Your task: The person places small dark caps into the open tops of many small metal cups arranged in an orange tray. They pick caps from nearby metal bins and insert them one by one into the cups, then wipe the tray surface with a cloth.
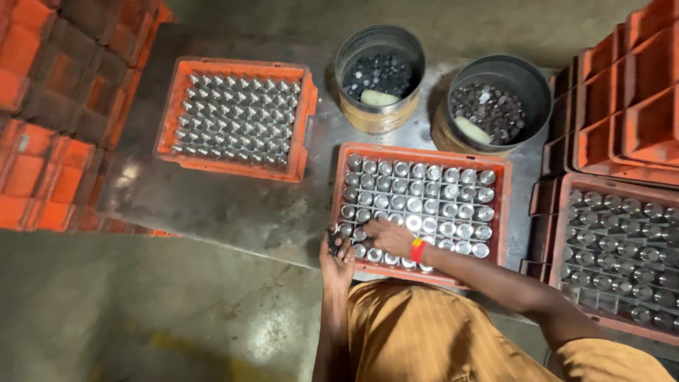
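Centre orange tray (420, 153) sits on metal desk (233, 212), loaded w/ rows of shiny metal cylinders (431, 198). Right hand (387, 237), red wristband, rests on front-left rows; fingers spread over cylinder tops, grasp cannot be told. Left hand (338, 256) at tray's front-left corner, fingers clenched on small dark parts. Two round tins (380, 78) of dark pieces behind tray; further filled trays (237, 117) left & right.
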